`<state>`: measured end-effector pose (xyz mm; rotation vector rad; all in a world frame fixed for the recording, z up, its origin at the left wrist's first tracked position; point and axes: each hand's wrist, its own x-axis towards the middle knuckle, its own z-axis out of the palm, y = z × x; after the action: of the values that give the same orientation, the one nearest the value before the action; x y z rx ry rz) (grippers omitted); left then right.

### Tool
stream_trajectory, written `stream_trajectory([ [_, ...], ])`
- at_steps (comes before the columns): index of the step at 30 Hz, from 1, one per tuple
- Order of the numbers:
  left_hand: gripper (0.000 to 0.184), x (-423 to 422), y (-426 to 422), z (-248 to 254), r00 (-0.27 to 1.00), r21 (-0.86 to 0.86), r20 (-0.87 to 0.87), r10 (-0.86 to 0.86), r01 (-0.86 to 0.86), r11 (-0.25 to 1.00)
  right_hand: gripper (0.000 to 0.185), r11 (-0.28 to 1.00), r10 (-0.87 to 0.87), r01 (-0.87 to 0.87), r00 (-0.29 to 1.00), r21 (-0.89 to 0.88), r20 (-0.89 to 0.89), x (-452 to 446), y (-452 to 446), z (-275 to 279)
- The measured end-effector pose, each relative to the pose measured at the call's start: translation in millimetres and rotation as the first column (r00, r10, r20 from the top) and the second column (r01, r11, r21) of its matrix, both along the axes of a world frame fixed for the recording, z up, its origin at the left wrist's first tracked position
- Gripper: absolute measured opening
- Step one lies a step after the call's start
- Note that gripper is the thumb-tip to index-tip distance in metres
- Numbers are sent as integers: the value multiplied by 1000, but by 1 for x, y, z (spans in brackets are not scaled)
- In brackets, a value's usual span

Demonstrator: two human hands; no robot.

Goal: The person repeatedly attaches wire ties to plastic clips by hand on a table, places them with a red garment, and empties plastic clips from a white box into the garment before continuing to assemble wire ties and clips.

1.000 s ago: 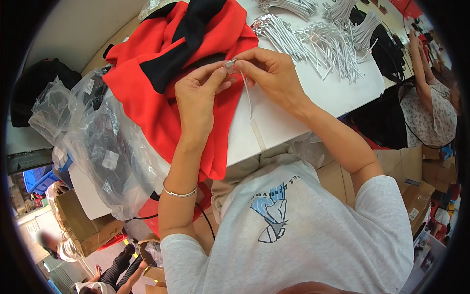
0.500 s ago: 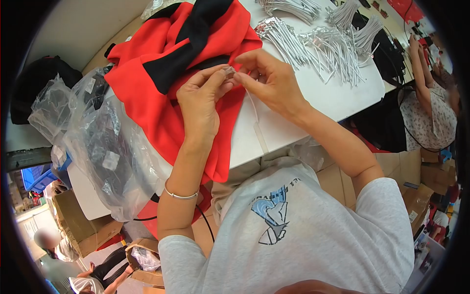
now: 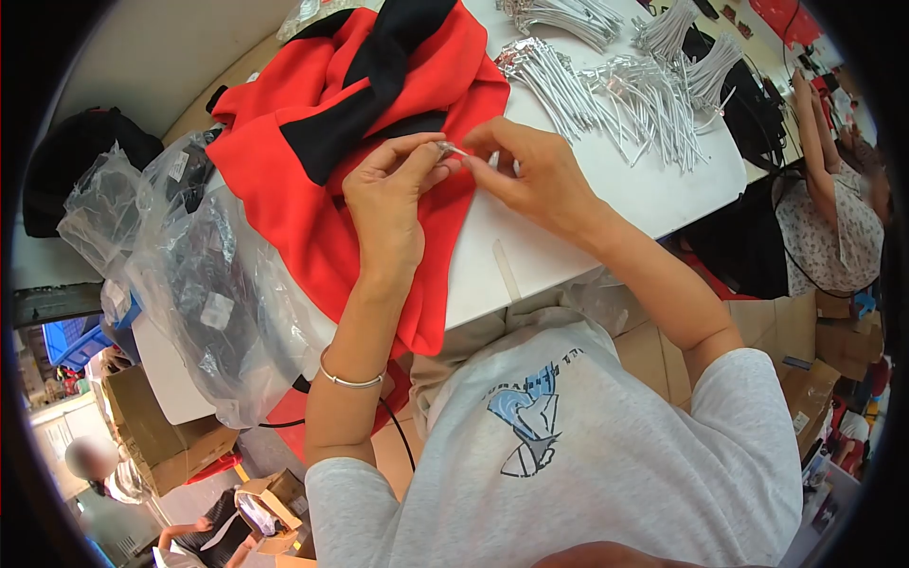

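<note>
Between the fingertips of my left hand (image 3: 386,194) is a small clear and metallic piece (image 3: 443,147), mostly covered by the fingers. A short length of white wire (image 3: 458,152) runs from it toward my right hand (image 3: 532,170), whose thumb and index finger are closed at the wire. Both hands are raised over the edge of a red and black cloth (image 3: 275,151) that lies on the white table (image 3: 492,270). Beyond the right hand lie bundles of white wires (image 3: 559,90) with metallic ends.
Crumpled clear plastic bags (image 3: 204,293) lie left of the cloth. Black cables (image 3: 757,114) are at the table's right end. A co-worker (image 3: 824,218) sits at the right; other people are at lower left near a cardboard box (image 3: 270,511) and another box (image 3: 156,426).
The white wire no longer hangs down over the table; it now stretches short between my hands. My right hand has shifted slightly right and down. At lower left, a person and a cardboard box have moved.
</note>
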<state>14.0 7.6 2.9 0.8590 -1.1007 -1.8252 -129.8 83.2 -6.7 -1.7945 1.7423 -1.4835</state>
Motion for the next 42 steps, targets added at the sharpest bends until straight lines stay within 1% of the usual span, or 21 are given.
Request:
stream_trajectory([
  [4, 14, 4, 0, -2, 986, -85, 152, -70, 84, 993, 11, 1000, -21, 21, 999, 9, 33, -8, 5, -3],
  [5, 14, 3, 1, 0, 986, -89, 139, -89, 102, 991, 11, 999, -40, 40, 999, 6, 20, -11, 7, -1],
  [9, 17, 1, 7, 9, 955, -148, 290, -59, 106, 983, 8, 996, -74, 69, 992, -60, -99, -19, 8, 6],
  [11, 18, 2, 6, 12, 946, -193, 324, -29, 97, 976, 9, 971, -236, 229, 965, -71, -113, -41, 10, 11],
  [12, 19, 3, 5, 14, 931, -241, 364, 15, 78, 967, 9, 970, -239, 231, 964, -74, -119, -59, 11, 10],
  [14, 23, 5, 4, 15, 891, -329, 440, 111, 44, 943, 7, 842, -532, 524, 767, -130, -359, -99, 18, 3],
  [15, 23, 6, 4, 14, 892, -327, 438, 112, 42, 944, 9, 800, -572, 590, 697, -107, -432, -106, 22, 7],
  [16, 25, 7, 4, 13, 856, -410, 496, 145, 84, 908, 11, 753, -600, 651, 623, -91, -502, -109, 22, 10],
  [17, 26, 8, 4, 11, 816, -486, 549, 183, 133, 864, 11, 755, -598, 649, 626, -90, -501, -110, 19, 10],
  [19, 30, 10, 3, 6, 718, -607, 640, 273, 255, 753, 15, 804, -567, 585, 705, -101, -426, -107, 8, 6],
  [21, 32, 10, 2, 3, 703, -645, 641, 309, 275, 713, 16, 882, -442, 470, 822, -9, -358, -94, -12, 8],
  [22, 33, 10, 1, 1, 694, -683, 633, 344, 291, 670, 16, 883, -441, 469, 827, -6, -348, -93, -22, 5],
  [24, 37, 11, -2, 0, 674, -750, 610, 417, 321, 578, 15, 845, -362, 495, 807, 200, -467, -93, -42, -3],
  [25, 37, 12, -3, 0, 663, -747, 616, 425, 323, 581, 15, 851, -354, 484, 815, 204, -459, -93, -45, -5],
  [29, 32, 14, -5, -5, 603, -811, 584, 543, 409, 418, 16, 904, -353, 418, 847, 87, -397, -96, -44, -8],
  [30, 32, 15, -6, -6, 598, -808, 588, 544, 413, 420, 16, 905, -351, 415, 850, 90, -392, -94, -43, -6],
  [34, 23, 14, -13, -5, 494, -788, 602, 627, 496, 366, 15, 884, -416, 447, 886, 139, -206, -87, -35, 8],
  [35, 23, 11, -14, -5, 493, -788, 602, 628, 496, 365, 15, 884, -415, 446, 886, 138, -204, -87, -36, 7],
  [39, 13, -6, -14, -2, 282, -636, 717, 638, 639, 432, 13, 919, -359, 395, 851, 15, -384, -84, -41, -11],
  [40, 13, -10, -18, -3, 288, -641, 712, 640, 638, 426, 13, 917, -365, 399, 847, 8, -386, -85, -45, -15],
  [42, 11, -13, -24, -9, 334, -688, 648, 685, 643, 337, 13, 889, -412, 459, 803, 6, -430, -86, -52, -27],
])
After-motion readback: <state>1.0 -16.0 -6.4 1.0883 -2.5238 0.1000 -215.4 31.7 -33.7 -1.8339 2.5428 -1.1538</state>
